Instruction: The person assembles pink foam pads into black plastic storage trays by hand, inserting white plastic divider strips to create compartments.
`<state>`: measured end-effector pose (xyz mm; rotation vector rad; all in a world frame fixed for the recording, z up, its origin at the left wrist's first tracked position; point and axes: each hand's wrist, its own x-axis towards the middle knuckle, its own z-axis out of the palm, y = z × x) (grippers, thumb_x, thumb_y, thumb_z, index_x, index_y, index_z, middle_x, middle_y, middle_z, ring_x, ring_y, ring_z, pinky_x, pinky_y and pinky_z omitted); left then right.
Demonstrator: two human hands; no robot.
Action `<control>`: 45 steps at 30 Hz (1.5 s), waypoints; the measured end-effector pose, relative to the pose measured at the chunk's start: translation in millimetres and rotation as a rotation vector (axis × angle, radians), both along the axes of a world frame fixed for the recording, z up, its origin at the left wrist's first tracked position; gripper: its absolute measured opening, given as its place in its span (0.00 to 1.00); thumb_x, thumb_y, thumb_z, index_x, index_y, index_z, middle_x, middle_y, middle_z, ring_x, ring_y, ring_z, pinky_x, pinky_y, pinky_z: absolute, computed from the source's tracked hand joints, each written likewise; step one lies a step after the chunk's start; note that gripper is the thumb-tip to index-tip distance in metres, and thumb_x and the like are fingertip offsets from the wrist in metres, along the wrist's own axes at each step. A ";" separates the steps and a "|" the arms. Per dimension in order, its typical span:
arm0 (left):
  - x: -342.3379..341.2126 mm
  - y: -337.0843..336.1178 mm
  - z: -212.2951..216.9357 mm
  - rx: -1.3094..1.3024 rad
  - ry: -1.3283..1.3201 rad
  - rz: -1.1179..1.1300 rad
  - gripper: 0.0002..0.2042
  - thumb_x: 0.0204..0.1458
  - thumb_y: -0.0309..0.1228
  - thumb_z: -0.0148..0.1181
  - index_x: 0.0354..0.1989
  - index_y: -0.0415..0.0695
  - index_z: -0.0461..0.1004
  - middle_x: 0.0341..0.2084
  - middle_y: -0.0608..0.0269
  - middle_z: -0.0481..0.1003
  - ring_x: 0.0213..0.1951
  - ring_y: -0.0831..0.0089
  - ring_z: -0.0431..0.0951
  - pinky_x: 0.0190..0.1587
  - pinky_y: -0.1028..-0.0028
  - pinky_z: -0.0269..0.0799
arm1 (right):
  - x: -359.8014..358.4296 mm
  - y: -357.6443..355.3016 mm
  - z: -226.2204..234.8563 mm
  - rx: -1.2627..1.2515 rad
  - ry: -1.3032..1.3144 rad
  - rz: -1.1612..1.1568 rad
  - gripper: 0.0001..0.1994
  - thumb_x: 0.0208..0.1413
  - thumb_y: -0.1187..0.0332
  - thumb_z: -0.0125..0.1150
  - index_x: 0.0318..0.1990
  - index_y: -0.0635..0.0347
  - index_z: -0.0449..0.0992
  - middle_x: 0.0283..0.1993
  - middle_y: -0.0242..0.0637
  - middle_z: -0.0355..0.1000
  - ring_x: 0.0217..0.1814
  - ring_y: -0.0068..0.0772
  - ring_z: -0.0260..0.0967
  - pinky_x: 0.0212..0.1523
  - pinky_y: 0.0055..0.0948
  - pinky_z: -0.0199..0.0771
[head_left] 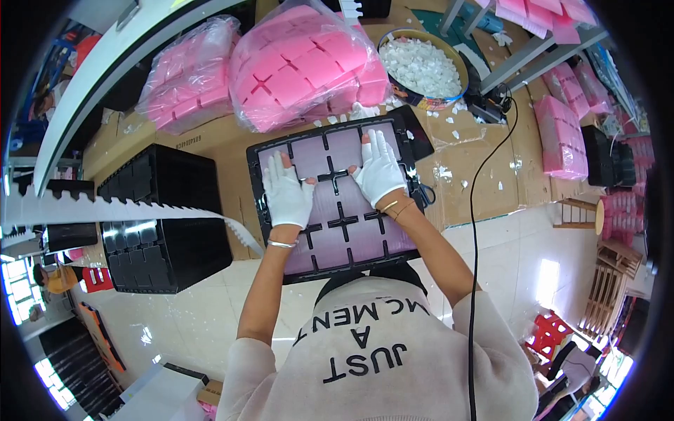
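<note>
Pink foam sheet (337, 210), die-cut into squares and seated in a black frame tray (254, 184), lies flat on the cardboard-covered worktop (491, 161) directly in front of the person, in the middle of the view. Far left, a stack of black moulded trays (161, 217) stands on the worktop, with a white notched strip (105, 207) running across it toward the frame. The left hand (286, 191), in a white fingerless glove, is spread open and pressed palm-down on the left half of the foam; it grips nothing. A black cross-shaped cutout (332, 174) sits between the two hands. The right hand (379, 170), gloved likewise, is also open and flat, fingers extended toward the far edge of the frame, resting on the foam without closing on it. Behind the frame lie two clear bags of pink foam blocks (302, 63), and further right a round tin of white foam offcuts (423, 68). A black cable (477, 210) runs down the right side, and more pink foam stacks (562, 137) stand at the right edge. By appearance the foam is light, soft and compressible, and probably tears at the cut lines if pulled; flat palm pressure spreads the load best. The frame looks stiff, so its outer rim would be the better place to take hold when lifting the whole assembly.
</note>
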<state>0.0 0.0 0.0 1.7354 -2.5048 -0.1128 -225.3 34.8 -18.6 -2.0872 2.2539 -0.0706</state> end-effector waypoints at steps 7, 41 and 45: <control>21.5 -2.3 16.2 -0.133 -0.122 -0.042 0.34 0.57 0.47 0.51 0.66 0.33 0.60 0.69 0.47 0.57 0.71 0.54 0.52 0.70 0.50 0.41 | -30.8 4.7 24.8 0.039 0.159 0.036 0.38 0.65 0.43 0.39 0.69 0.70 0.56 0.74 0.54 0.50 0.78 0.50 0.42 0.74 0.40 0.41; 44.0 200.3 59.6 0.023 0.042 -0.267 0.45 0.32 0.51 0.74 0.63 0.44 0.68 0.66 0.46 0.60 0.68 0.47 0.55 0.68 0.44 0.41 | -25.9 233.2 49.6 -0.338 -0.231 0.445 0.13 0.38 0.75 0.66 0.36 0.57 0.77 0.42 0.36 0.76 0.34 0.41 0.69 0.36 0.39 0.70; 36.4 189.2 60.8 -0.047 0.146 -0.280 0.35 0.41 0.42 0.70 0.62 0.51 0.70 0.64 0.50 0.63 0.64 0.45 0.60 0.65 0.45 0.48 | -18.5 226.8 111.5 -0.366 -0.172 0.449 0.12 0.39 0.74 0.65 0.35 0.58 0.75 0.36 0.35 0.73 0.34 0.42 0.68 0.38 0.39 0.69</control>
